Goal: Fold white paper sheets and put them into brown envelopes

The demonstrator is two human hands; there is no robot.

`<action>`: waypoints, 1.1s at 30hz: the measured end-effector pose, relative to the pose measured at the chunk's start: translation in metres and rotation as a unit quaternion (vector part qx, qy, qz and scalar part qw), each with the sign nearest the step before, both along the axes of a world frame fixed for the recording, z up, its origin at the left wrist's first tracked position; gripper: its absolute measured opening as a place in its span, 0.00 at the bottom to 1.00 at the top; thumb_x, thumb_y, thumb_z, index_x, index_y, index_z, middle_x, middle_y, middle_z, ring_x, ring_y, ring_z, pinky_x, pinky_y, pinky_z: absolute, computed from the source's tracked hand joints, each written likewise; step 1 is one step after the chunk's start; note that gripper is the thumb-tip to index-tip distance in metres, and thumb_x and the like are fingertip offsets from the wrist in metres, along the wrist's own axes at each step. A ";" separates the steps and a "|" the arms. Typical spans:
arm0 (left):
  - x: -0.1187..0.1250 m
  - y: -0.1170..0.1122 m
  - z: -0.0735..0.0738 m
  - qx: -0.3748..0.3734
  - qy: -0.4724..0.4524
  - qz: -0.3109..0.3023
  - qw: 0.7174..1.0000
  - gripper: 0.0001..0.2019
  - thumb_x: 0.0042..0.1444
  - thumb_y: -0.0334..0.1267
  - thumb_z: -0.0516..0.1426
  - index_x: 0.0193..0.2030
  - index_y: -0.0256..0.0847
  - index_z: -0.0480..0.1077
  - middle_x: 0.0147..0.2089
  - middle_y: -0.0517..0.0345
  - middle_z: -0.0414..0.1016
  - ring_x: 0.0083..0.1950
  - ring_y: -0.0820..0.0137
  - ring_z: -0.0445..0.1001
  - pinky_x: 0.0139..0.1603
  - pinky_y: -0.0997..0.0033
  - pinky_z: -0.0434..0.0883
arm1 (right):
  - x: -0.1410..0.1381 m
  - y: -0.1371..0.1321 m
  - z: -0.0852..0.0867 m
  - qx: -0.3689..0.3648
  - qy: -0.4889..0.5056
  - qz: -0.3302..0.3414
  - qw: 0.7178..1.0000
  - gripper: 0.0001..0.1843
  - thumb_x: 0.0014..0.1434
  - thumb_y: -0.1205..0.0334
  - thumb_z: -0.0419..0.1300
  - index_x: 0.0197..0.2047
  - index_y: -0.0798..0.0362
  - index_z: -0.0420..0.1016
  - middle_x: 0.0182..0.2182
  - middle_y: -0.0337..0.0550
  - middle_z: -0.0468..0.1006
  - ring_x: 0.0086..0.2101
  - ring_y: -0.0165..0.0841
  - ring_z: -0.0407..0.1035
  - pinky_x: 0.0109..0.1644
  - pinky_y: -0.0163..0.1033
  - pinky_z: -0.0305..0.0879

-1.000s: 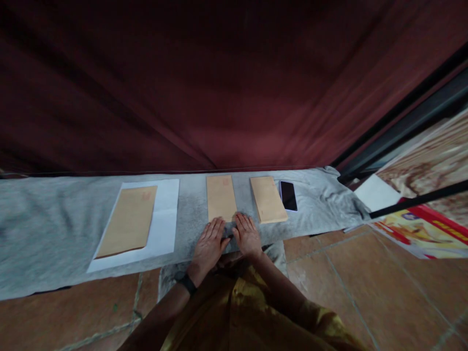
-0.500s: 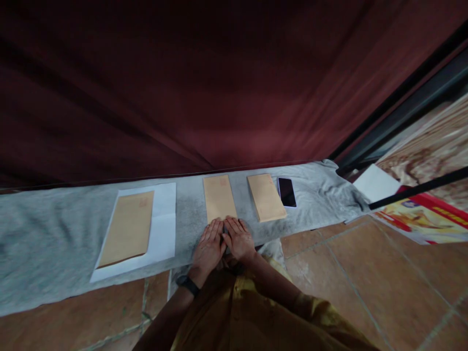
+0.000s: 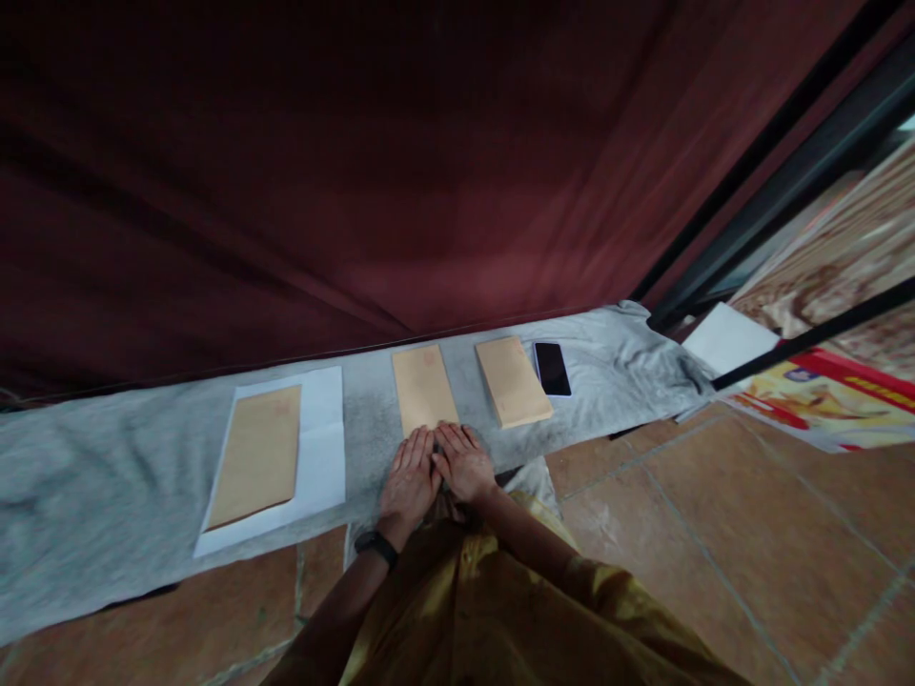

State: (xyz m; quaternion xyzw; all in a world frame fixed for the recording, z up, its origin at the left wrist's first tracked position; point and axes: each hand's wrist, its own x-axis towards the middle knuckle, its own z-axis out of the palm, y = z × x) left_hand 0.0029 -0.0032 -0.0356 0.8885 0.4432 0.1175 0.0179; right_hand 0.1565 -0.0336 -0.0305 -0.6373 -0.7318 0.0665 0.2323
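In the lower middle of the frame, the left hand and the right hand lie side by side, palms down and flattened, the fingers of each straight and close together, pointing toward the top of the frame. Their inner edges nearly meet, the thumbs turned in toward each other. The fingertips of both are at the near, lower edge of a flat tan rectangular paper envelope, which lies just below the centre of the frame with a small reddish mark near its upper right corner. What lies beneath the palms is hidden. A black wristwatch circles the left wrist, and a shiny golden-brown shirt fills the bottom centre.

The envelope rests on a long, narrow table draped in grey plush cloth, which runs across the frame and slopes up toward the right. To the right of centre is a thick tan paper stack, set at a slant, and just beside its right edge a dark-screened phone with a pale rim. In the lower left, a larger tan paper envelope with a dark lower edge lies on a white paper sheet that shows mostly along its right side.

A dark maroon curtain fills the upper part of the frame. At the right edge are black bars and a red-and-yellow printed panel, above a brown tiled floor.
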 end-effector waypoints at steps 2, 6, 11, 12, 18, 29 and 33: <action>0.001 0.001 0.001 0.003 -0.001 0.002 1.000 0.30 0.66 0.38 0.44 0.72 0.28 0.58 0.73 0.39 0.61 0.76 0.57 0.55 0.74 0.49 0.59 | 0.000 0.000 0.001 0.001 0.002 -0.002 1.000 0.26 0.73 0.54 0.52 0.70 0.53 0.65 0.68 0.47 0.66 0.67 0.38 0.59 0.73 0.49 0.51; 0.001 0.001 0.003 0.008 -0.008 -0.004 1.000 0.30 0.66 0.38 0.45 0.73 0.30 0.57 0.73 0.40 0.62 0.76 0.58 0.56 0.73 0.49 0.60 | 0.000 0.000 0.003 0.002 0.007 -0.002 1.000 0.25 0.73 0.54 0.51 0.69 0.53 0.66 0.68 0.47 0.67 0.67 0.37 0.60 0.73 0.49 0.51; 0.000 0.000 0.004 0.011 -0.009 -0.001 1.000 0.30 0.66 0.38 0.45 0.73 0.31 0.57 0.73 0.40 0.62 0.76 0.58 0.57 0.73 0.49 0.60 | 0.000 0.000 0.004 0.006 0.008 -0.003 1.000 0.25 0.73 0.54 0.53 0.69 0.52 0.66 0.67 0.47 0.68 0.66 0.37 0.61 0.73 0.49 0.51; 0.000 0.000 0.004 0.009 -0.006 0.000 1.000 0.29 0.66 0.38 0.45 0.72 0.31 0.58 0.73 0.40 0.62 0.76 0.58 0.57 0.73 0.50 0.60 | 0.000 0.000 0.004 0.007 0.009 -0.001 1.000 0.25 0.72 0.54 0.53 0.69 0.52 0.66 0.67 0.47 0.69 0.66 0.37 0.61 0.73 0.48 0.51; 0.000 0.000 0.008 -0.010 0.019 -0.003 1.000 0.30 0.66 0.39 0.45 0.73 0.27 0.57 0.74 0.38 0.60 0.76 0.58 0.55 0.74 0.51 0.59 | -0.001 0.000 0.001 0.003 0.019 0.001 1.000 0.26 0.73 0.54 0.52 0.69 0.55 0.66 0.67 0.49 0.67 0.67 0.40 0.59 0.74 0.51 0.49; -0.001 -0.002 0.007 -0.004 0.014 -0.012 1.000 0.30 0.68 0.42 0.45 0.73 0.29 0.56 0.74 0.40 0.60 0.77 0.56 0.54 0.74 0.51 0.60 | 0.016 -0.004 0.006 -0.019 0.010 -0.012 1.000 0.27 0.72 0.57 0.51 0.70 0.56 0.64 0.68 0.50 0.65 0.67 0.41 0.59 0.73 0.52 0.51; -0.003 -0.002 0.005 -0.010 0.012 -0.009 1.000 0.31 0.67 0.39 0.45 0.74 0.28 0.53 0.75 0.39 0.58 0.77 0.57 0.52 0.75 0.52 0.58 | 0.008 0.003 0.006 -0.004 0.010 0.025 1.000 0.26 0.73 0.56 0.50 0.69 0.59 0.66 0.67 0.52 0.67 0.67 0.41 0.59 0.74 0.52 0.51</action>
